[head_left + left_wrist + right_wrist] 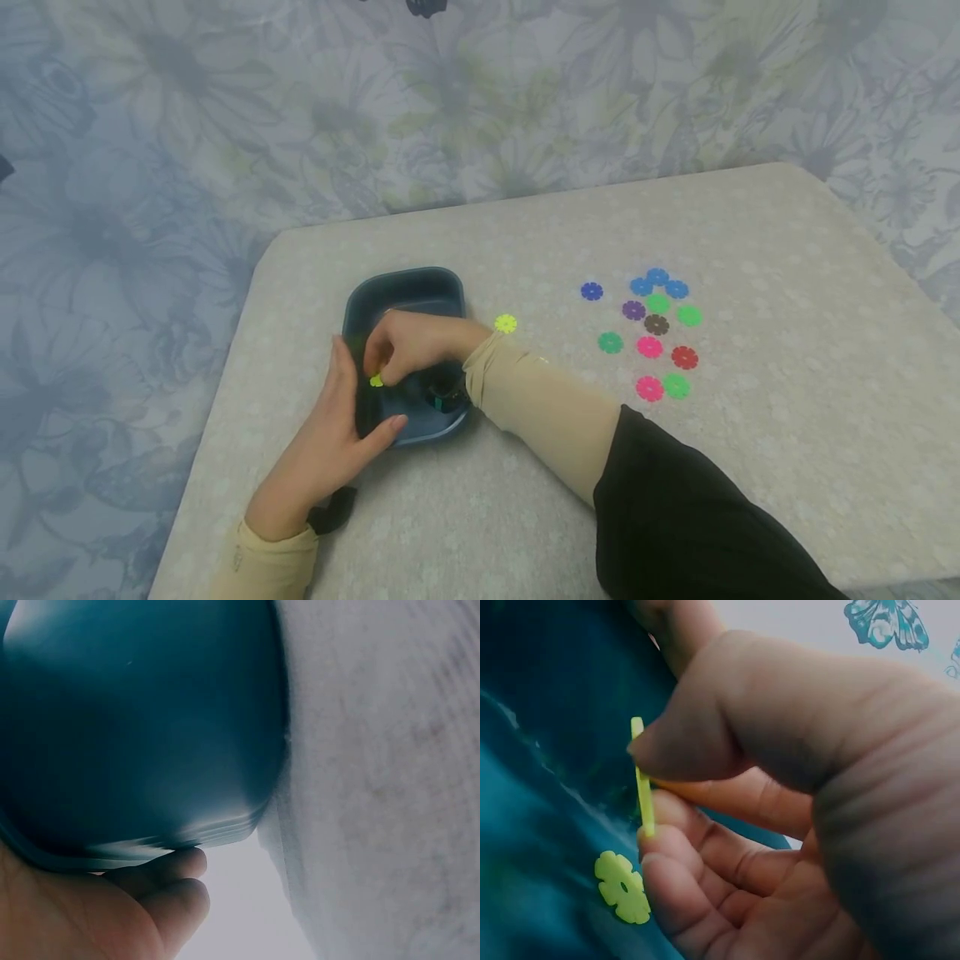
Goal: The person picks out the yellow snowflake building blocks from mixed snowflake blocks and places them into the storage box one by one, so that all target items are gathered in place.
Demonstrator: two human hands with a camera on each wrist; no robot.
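Observation:
A dark blue-green plastic tray (pixel 427 435) stands at the left of the table. My left hand (pixel 315 446) holds it at the near left corner, thumb over the rim; in the left wrist view its fingers (pixel 176 900) lie against the outer wall. Inside the tray, my right hand (pixel 416 342) reaches down with bent fingers. The right wrist view shows it pinching a yellow flower-shaped disc (pixel 643 780) edge-on between thumb and fingers. A second yellow flower-shaped disc (pixel 622 888) with a slotted middle lies flat on the tray just below the fingertips.
One yellow disc (pixel 506 323) lies on the table right of the tray. Farther right, several discs are scattered: blue (pixel 657 276), purple (pixel 633 310), brown (pixel 656 324), green (pixel 611 342), pink (pixel 649 388) and red (pixel 685 357). A patterned wall (pixel 480 108) rises behind the table.

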